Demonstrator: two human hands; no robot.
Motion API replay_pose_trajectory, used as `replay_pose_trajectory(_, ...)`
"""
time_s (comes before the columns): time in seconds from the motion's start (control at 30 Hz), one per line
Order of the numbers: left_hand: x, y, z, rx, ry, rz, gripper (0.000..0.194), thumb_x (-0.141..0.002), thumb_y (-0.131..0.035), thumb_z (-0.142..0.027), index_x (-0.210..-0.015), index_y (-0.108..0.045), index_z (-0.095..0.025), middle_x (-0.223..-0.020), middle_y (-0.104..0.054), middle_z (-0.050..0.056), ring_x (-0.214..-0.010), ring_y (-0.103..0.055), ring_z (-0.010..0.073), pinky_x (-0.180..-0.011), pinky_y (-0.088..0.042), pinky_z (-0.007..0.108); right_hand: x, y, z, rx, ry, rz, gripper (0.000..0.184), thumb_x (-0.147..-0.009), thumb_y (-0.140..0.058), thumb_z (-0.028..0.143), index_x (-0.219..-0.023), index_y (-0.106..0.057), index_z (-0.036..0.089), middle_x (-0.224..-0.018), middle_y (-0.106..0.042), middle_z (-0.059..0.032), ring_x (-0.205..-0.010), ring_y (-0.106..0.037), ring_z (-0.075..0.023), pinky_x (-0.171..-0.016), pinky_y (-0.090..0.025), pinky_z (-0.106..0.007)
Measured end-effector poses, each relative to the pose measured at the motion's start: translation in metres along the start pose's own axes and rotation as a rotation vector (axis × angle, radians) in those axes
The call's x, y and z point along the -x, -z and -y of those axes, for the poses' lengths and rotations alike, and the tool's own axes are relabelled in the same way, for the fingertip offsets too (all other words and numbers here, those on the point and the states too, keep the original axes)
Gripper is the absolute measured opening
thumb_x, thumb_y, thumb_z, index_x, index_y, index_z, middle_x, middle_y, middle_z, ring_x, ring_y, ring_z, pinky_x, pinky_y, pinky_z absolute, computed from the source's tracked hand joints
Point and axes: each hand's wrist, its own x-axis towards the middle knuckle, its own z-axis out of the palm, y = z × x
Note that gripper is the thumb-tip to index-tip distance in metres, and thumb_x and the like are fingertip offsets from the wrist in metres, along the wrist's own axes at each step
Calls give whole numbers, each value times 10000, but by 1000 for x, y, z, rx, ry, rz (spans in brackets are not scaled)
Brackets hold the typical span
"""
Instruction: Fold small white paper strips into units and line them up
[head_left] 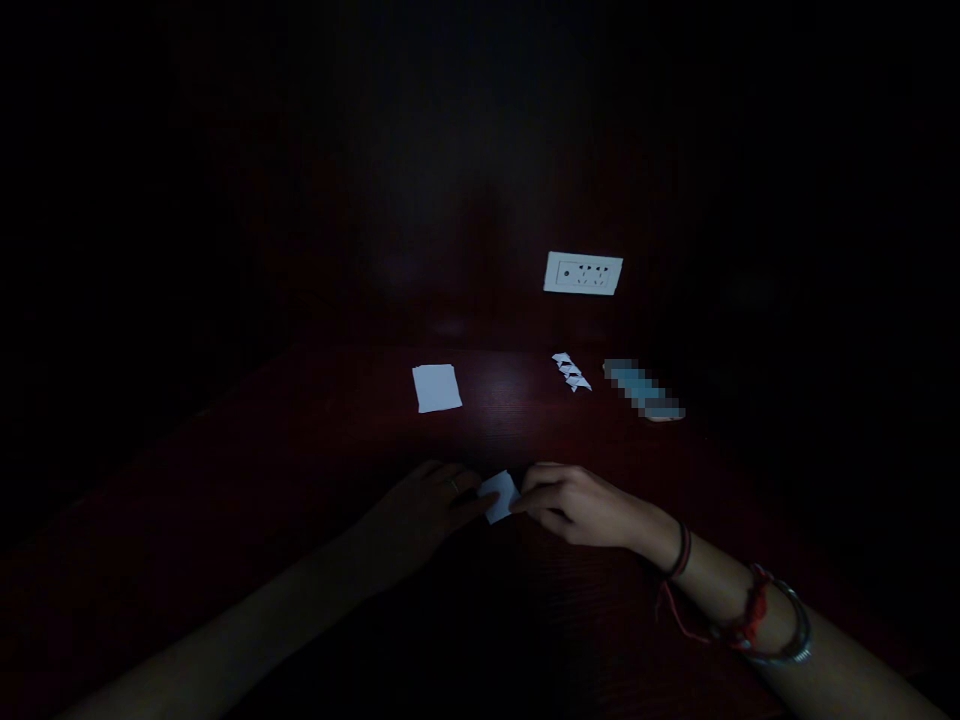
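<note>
A small folded piece of white paper [501, 492] is held low over or on the dark red table between my two hands. My left hand [435, 500], in shadow and wearing a ring, has its thumb pressed on the paper's left part. On the other side, my right hand [574, 503] pinches the paper's right edge between thumb and fingers. Beyond them lies a stack of white paper squares [437, 388]. To the right of the stack are several small folded paper pieces [571, 371] in a slanted row.
A phone-like flat object [643, 390], its screen blurred out, rests on the table [510, 435] at the right. A white socket plate [583, 273] is set in the dark panel behind. Bracelets [757, 615] circle my right forearm. The sides are very dark.
</note>
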Motion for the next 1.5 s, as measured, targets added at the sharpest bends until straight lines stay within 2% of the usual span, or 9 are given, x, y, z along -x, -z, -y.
replay_pose_trajectory(0.2,-1,8,-13,37,8,-10,359,-816,-430,-116,-1162,-439,-212,-1130,-495,46,-1004,-439,206,-861,-311,365,-1,0,0,-89,-15,-11,264,-782,-451,99,-993,-595,165,-921,-556,-43,-846,-521,-115,-781,-421,-232)
replay_pose_trajectory(0.33,1,5,-16,122,48,29,411,-806,-434,-98,-1193,-408,-235,-1138,-491,38,-983,-459,198,-835,-340,348,-2,-1,-3,-171,-30,-25,227,-778,-472,121,-957,-605,161,-899,-569,-37,-807,-534,-108,-758,-430,-223)
replay_pose_trajectory(0.53,4,1,-11,155,21,15,490,-807,-445,-140,-1265,-317,-257,-1186,-445,62,-1021,-433,236,-859,-326,389,-9,-7,-10,-181,-243,-229,219,-792,-486,208,-978,-584,146,-856,-557,-49,-739,-521,-112,-670,-434,-230)
replay_pose_trajectory(0.73,1,1,-11,173,39,42,542,-786,-459,-104,-1275,-294,-271,-1204,-429,66,-1055,-410,240,-860,-342,385,-14,-12,-11,-207,-348,-238,118,-741,-551,218,-819,-608,150,-777,-539,-28,-708,-507,-106,-641,-413,-219)
replay_pose_trajectory(0.9,1,1,-10,222,39,42,553,-785,-463,-93,-1275,-291,-284,-1277,-371,44,-1112,-370,241,-892,-328,396,-17,-15,-10,-294,-382,-248,88,-702,-590,206,-761,-584,142,-749,-527,-12,-660,-484,-90,-602,-401,-202)
replay_pose_trajectory(1.07,1,7,-7,291,17,47,514,-830,-424,-102,-1283,-270,-290,-1312,-333,18,-1153,-338,203,-936,-297,376,-18,-14,-9,-310,-335,-249,72,-695,-596,190,-746,-582,141,-726,-512,-1,-646,-476,-86,-591,-399,-196)
replay_pose_trajectory(1.2,0,10,-5,329,-6,49,504,-823,-441,-110,-1272,-295,-287,-1295,-363,23,-1136,-367,201,-929,-311,379,-15,-12,-8,-286,-258,-232,75,-718,-578,185,-774,-601,141,-729,-526,-7,-644,-486,-86,-592,-408,-195)
replay_pose_trajectory(1.33,0,9,-3,332,-29,17,515,-810,-446,-96,-1265,-308,-294,-1287,-374,23,-1132,-372,203,-925,-316,383,-12,-10,-7,-247,-200,-214,124,-749,-543,169,-854,-607,150,-751,-548,-14,-656,-509,-88,-603,-416,-196)
replay_pose_trajectory(1.5,0,3,-2,316,-14,37,517,-810,-448,-103,-1266,-304,-298,-1273,-389,26,-1122,-377,210,-919,-313,391,-10,-8,-9,-196,-118,-173,135,-784,-494,148,-821,-624,149,-783,-574,-27,-692,-533,-92,-634,-427,-198)
